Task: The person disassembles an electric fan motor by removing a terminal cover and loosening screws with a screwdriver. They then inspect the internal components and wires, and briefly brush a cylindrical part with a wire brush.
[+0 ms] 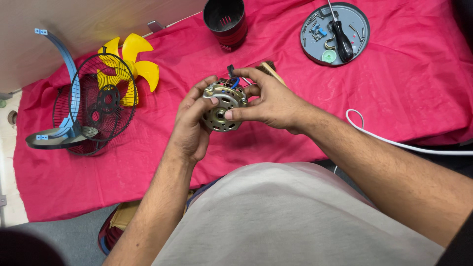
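- Far left, I see a black wire fan guard (pixel 94 104) with a yellow fan blade (pixel 132 66) behind it, on the red cloth (pixel 404 88).
- My left hand (pixel 189 125) cups the fan motor (pixel 224 106) from the side, fingers closed on its rim.
- The motor sits mid-air between both hands; I judge it heavy, rigid metal, best gripped by the casing, not the thin wires (pixel 232 79).
- My right hand (pixel 268 101) pinches its front with thumb and fingers.
- Further right, a grey round tray (pixel 358 37) holds a screwdriver (pixel 340 37).
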